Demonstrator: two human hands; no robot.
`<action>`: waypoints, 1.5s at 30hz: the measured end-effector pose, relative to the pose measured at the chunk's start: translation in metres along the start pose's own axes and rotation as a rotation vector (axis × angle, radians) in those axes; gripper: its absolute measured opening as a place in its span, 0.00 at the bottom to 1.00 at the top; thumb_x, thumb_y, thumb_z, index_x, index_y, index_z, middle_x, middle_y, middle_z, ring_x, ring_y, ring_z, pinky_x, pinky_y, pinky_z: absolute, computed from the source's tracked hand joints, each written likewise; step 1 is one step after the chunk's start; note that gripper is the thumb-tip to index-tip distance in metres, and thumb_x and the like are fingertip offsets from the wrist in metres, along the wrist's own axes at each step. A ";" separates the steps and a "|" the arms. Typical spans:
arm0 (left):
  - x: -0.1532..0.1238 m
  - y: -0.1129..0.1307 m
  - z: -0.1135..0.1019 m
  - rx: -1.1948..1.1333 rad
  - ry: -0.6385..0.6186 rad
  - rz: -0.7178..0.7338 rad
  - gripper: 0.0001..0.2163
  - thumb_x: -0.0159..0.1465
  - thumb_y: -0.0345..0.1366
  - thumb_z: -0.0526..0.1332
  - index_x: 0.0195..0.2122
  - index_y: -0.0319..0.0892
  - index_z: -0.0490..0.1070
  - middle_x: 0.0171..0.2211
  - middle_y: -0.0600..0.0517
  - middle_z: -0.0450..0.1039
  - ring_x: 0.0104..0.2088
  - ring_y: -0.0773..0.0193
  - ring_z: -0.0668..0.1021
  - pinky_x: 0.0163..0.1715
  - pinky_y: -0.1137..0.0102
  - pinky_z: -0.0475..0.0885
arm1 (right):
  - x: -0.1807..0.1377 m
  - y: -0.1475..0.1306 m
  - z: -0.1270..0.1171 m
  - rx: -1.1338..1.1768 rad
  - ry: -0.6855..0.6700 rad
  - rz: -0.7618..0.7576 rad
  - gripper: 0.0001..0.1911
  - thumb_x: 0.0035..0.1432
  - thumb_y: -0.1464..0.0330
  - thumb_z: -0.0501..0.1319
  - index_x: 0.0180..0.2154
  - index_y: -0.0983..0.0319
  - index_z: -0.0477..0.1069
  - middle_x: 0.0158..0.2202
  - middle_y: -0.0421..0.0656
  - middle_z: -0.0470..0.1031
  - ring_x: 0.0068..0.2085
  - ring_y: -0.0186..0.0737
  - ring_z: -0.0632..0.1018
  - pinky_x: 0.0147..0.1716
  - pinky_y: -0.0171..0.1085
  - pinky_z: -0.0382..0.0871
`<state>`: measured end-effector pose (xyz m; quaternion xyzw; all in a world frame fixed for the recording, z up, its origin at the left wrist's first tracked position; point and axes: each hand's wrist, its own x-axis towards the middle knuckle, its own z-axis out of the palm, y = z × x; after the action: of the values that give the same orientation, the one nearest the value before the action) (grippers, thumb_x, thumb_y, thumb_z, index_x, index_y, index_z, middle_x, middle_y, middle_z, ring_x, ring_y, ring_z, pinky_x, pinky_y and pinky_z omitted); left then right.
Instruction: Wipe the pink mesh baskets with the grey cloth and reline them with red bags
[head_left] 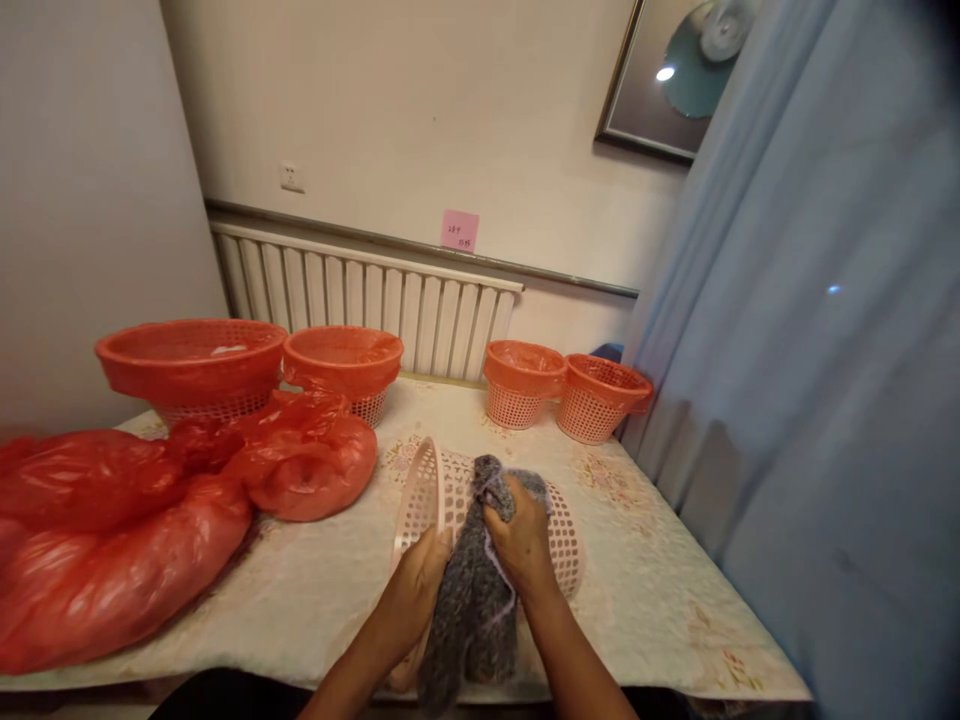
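Observation:
A pale pink plastic basket [566, 545] with a lattice wall lies on its side near the table's front edge, its mouth facing left. My left hand [416, 585] grips the basket at its rim. A grey cloth [472, 570] with a light purple edge is bunched in my right hand [521, 535], which presses it against the outside of the basket. The cloth's long ends hang down between my arms over the front edge. Part of the basket is hidden behind the cloth and my hands.
Red bag-lined baskets stand at the back left [191, 365] and back right [525, 385]. Full red plastic bags [127, 530] cover the table's left side. A blue curtain [780, 400] hangs along the right edge. A radiator [360, 280] is behind the table.

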<state>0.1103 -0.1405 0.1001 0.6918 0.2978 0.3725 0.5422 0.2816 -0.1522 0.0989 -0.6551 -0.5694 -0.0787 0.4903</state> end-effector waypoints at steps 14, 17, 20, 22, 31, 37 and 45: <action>-0.005 -0.005 -0.002 -0.003 0.012 -0.009 0.20 0.68 0.49 0.46 0.43 0.42 0.70 0.44 0.47 0.75 0.46 0.56 0.73 0.51 0.67 0.65 | -0.053 0.083 -0.035 -0.175 0.294 0.463 0.22 0.54 0.57 0.55 0.46 0.65 0.71 0.43 0.55 0.77 0.43 0.55 0.77 0.40 0.45 0.69; -0.002 -0.006 -0.008 0.027 -0.012 -0.004 0.19 0.68 0.49 0.47 0.40 0.42 0.70 0.41 0.48 0.76 0.42 0.57 0.74 0.50 0.66 0.66 | -0.074 0.075 -0.018 -0.212 0.378 0.360 0.27 0.54 0.60 0.55 0.51 0.71 0.68 0.50 0.60 0.73 0.52 0.59 0.73 0.49 0.52 0.66; 0.000 -0.005 -0.011 0.044 -0.019 -0.011 0.19 0.68 0.49 0.47 0.40 0.41 0.71 0.41 0.47 0.77 0.43 0.56 0.75 0.49 0.66 0.67 | -0.089 0.058 -0.002 -0.187 0.345 0.205 0.27 0.54 0.64 0.55 0.54 0.71 0.66 0.54 0.58 0.70 0.56 0.56 0.71 0.55 0.53 0.63; 0.001 -0.004 -0.011 0.028 -0.031 -0.007 0.20 0.68 0.49 0.47 0.44 0.40 0.71 0.44 0.47 0.77 0.44 0.56 0.75 0.51 0.65 0.67 | -0.092 0.042 0.005 -0.153 0.285 0.084 0.26 0.54 0.67 0.56 0.54 0.69 0.66 0.55 0.55 0.70 0.57 0.54 0.70 0.56 0.54 0.63; -0.010 -0.019 -0.007 0.085 -0.028 0.078 0.23 0.68 0.47 0.47 0.58 0.42 0.64 0.60 0.46 0.66 0.61 0.55 0.65 0.65 0.60 0.52 | -0.034 -0.030 0.010 -0.003 0.043 -0.229 0.27 0.49 0.74 0.58 0.54 0.64 0.66 0.51 0.50 0.74 0.55 0.49 0.72 0.56 0.51 0.65; -0.020 -0.033 -0.005 0.113 -0.043 0.041 0.23 0.69 0.47 0.46 0.60 0.41 0.62 0.61 0.45 0.65 0.62 0.54 0.65 0.64 0.59 0.53 | 0.000 -0.022 0.002 0.018 -0.033 -0.126 0.22 0.51 0.72 0.58 0.49 0.63 0.70 0.47 0.49 0.76 0.50 0.47 0.75 0.52 0.45 0.67; -0.036 -0.045 -0.002 0.093 -0.006 -0.061 0.25 0.66 0.51 0.50 0.56 0.41 0.69 0.55 0.45 0.72 0.58 0.50 0.69 0.61 0.58 0.59 | -0.007 0.049 -0.036 -0.148 0.055 0.171 0.15 0.53 0.65 0.56 0.41 0.63 0.74 0.35 0.47 0.78 0.36 0.44 0.76 0.35 0.37 0.67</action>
<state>0.0885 -0.1581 0.0501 0.7079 0.3340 0.3394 0.5217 0.3360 -0.1770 0.0850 -0.7334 -0.4903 -0.0964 0.4610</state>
